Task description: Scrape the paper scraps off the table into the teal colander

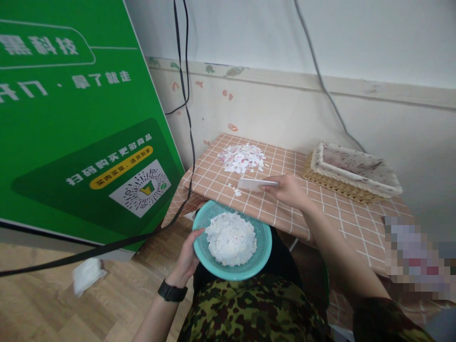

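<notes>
My left hand (190, 251) grips the left rim of a turquoise plastic colander (265, 244), held just below the table's front edge. A heap of small white paper scraps (231, 239) fills its middle. Over the tabletop, my right hand (287, 190) pinches a flat white card-like piece (251, 184), whose far end reaches toward a few loose scraps (236, 192) near the edge. Farther back on the table lies a pile of torn white and pinkish paper bits (242, 157). What the card is made of I cannot tell.
A brown checked cloth covers the table (281, 216). At its right stands a wicker basket (342, 187) with a fabric lining. A green cabinet (81, 118) rises on the left, with a black cable (192, 142) hanging before it. A white bag-like bundle (87, 275) lies on the floor.
</notes>
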A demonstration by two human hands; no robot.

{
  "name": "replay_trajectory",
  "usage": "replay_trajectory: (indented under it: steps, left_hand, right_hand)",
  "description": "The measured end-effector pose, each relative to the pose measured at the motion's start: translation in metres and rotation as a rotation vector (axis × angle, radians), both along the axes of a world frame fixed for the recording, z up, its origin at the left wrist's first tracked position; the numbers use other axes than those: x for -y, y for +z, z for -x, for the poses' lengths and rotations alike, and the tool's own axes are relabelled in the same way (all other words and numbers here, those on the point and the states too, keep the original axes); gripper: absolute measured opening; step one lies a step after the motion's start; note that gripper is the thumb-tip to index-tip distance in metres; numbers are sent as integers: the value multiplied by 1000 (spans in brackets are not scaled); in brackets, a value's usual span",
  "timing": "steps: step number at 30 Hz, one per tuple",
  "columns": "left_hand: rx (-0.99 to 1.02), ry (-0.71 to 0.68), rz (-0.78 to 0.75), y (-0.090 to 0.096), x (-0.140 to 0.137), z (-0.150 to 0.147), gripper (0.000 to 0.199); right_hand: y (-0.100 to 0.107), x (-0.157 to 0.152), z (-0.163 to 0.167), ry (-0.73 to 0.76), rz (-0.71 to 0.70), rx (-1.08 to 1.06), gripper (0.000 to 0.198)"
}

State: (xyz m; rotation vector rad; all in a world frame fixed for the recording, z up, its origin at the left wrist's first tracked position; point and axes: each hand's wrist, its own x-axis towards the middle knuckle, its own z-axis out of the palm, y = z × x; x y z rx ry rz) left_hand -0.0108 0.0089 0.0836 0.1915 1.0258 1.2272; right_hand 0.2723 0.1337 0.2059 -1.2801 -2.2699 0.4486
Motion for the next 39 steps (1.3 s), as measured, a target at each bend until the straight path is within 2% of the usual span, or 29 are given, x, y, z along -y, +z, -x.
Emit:
replay_trajectory:
  steps: [9, 15, 22, 27, 33, 39]
  left_hand:
    - [-17, -16, -18, -2, 1, 1, 22]
    - [-36, -16, -6, -1, 1, 1, 23]
    - [-15, -7, -20, -2, 0, 2, 19]
    - [-30, -12, -7, -1, -1, 4, 21]
    - [-24, -25, -1, -2, -2, 7, 21]
    - [-29, -26, 9, 0, -2, 8, 23]
  right_hand:
    - [-8, -4, 0, 34, 49, 5, 22]
    - [-13, -1, -4, -25, 46, -14, 27]
    - [-12, 20, 1, 22, 72, -63, 26]
    - [-19, 38, 10, -33, -14, -111, 24]
    - [-28, 49, 23, 88, -19, -98, 30]
    - [-31, 42, 23, -102, -116, -51, 25]
